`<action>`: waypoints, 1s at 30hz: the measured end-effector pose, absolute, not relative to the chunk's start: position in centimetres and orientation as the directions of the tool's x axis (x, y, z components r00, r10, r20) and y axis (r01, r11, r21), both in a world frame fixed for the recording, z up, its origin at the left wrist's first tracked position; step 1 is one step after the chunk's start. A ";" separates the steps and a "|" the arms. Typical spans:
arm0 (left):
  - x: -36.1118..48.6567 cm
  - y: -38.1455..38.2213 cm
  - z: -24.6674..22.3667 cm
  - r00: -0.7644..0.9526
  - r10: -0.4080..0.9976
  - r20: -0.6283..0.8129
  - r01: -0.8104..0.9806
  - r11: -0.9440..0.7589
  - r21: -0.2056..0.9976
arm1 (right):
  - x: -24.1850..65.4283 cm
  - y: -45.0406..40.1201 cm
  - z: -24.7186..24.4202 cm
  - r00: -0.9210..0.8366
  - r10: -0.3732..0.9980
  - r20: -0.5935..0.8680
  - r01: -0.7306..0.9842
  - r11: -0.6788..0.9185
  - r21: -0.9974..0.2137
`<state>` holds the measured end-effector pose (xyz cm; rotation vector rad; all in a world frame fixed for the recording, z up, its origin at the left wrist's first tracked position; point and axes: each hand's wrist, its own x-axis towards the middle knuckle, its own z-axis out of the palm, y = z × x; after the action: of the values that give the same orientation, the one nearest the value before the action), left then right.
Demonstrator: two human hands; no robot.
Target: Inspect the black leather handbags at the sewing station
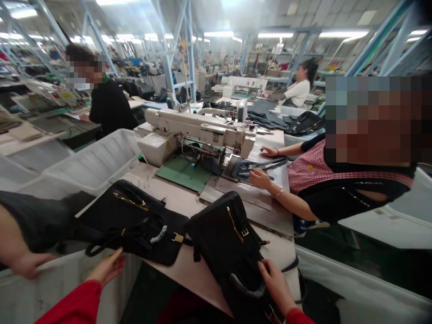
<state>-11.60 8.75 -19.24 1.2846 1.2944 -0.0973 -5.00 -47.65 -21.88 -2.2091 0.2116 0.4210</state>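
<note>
Two black bags with gold zips and buckles lie on the near part of the table. My left hand (108, 266) is at the lower edge of the left bag (135, 220), its fingertips near the dark straps; the fingers are apart and nothing is in them. Over the right bag (216, 229), my right hand (274, 281) rests on its right edge, beside a handle wrapped in clear plastic (246, 288). Its fingers are slightly bent, and whether they grip the bag's edge is hard to tell.
A sewing machine (209, 128) stands behind the bags. At right, a person in a checked apron (307, 168) holds a dark piece (243, 170) at it. Another person's hand (30, 263) rests on a white bin's rim (64, 261) at left. More people work behind.
</note>
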 end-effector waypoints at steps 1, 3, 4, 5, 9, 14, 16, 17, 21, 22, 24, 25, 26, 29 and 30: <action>-12.0 7.1 -18.7 0.356 0.570 -0.740 0.709 0.352 0.612 | -5.0 -47.8 -21.7 0.935 -0.012 -0.354 -0.289 -0.606 -0.741; -12.6 2.7 -17.7 0.419 0.527 -0.739 0.766 0.232 0.600 | -5.0 -48.0 -21.3 0.949 -0.029 -0.313 -0.271 -0.583 -0.766; -12.7 0.0 -17.2 0.499 0.488 -0.716 0.768 0.134 0.626 | -5.0 -48.1 -21.1 0.953 -0.042 -0.299 -0.268 -0.577 -0.772; -12.8 -2.9 -16.8 0.587 0.403 -0.703 0.755 0.042 0.654 | -5.0 -48.3 -21.1 0.955 -0.057 -0.292 -0.270 -0.576 -0.771; -12.0 -16.0 -15.9 0.686 -0.037 -0.727 0.719 -0.125 0.684 | -4.8 -49.0 -21.5 0.956 -0.099 -0.277 -0.282 -0.576 -0.768; -10.8 -27.1 -17.0 0.516 -0.144 -0.844 0.852 -0.012 0.523 | -5.3 -49.7 -22.1 0.960 -0.113 -0.258 -0.277 -0.538 -0.796; -10.5 -29.2 -17.7 0.478 -0.147 -0.866 0.876 0.007 0.482 | -5.7 -49.9 -22.0 0.960 -0.115 -0.255 -0.277 -0.519 -0.809; -10.4 -29.9 -18.0 0.472 -0.148 -0.869 0.880 0.014 0.475 | -5.8 -50.0 -21.9 0.960 -0.118 -0.255 -0.279 -0.511 -0.813; -9.8 -32.2 -18.6 0.449 -0.094 -0.889 0.893 0.026 0.449 | -6.4 -50.4 -21.4 0.956 -0.135 -0.260 -0.293 -0.487 -0.823; -9.6 -32.7 -18.7 0.441 -0.071 -0.895 0.897 0.025 0.441 | -6.5 -50.5 -21.3 0.956 -0.136 -0.261 -0.294 -0.483 -0.824; -9.3 -33.3 -18.8 0.430 -0.022 -0.903 0.903 0.022 0.429 | -6.5 -50.6 -21.3 0.955 -0.137 -0.263 -0.296 -0.478 -0.827; -9.2 -33.5 -18.8 0.430 -0.002 -0.903 0.903 0.021 0.430 | -6.5 -50.7 -21.4 0.955 -0.137 -0.264 -0.297 -0.475 -0.828; -9.2 -33.7 -18.9 0.434 0.010 -0.901 0.901 0.020 0.434 | -6.4 -50.7 -21.5 0.954 -0.137 -0.267 -0.299 -0.472 -0.829; -9.2 -33.8 -19.0 0.452 0.010 -0.892 0.892 0.012 0.452 | -6.2 -50.9 -22.0 0.952 -0.133 -0.276 -0.306 -0.463 -0.832; -9.2 -33.8 -19.1 0.457 0.006 -0.889 0.889 0.005 0.457 | -6.1 -51.0 -22.2 0.951 -0.127 -0.280 -0.307 -0.460 -0.833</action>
<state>-9.21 -33.76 -19.05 1.3957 0.8591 -0.8463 -6.12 -51.00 -22.17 -2.0522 0.3085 0.2152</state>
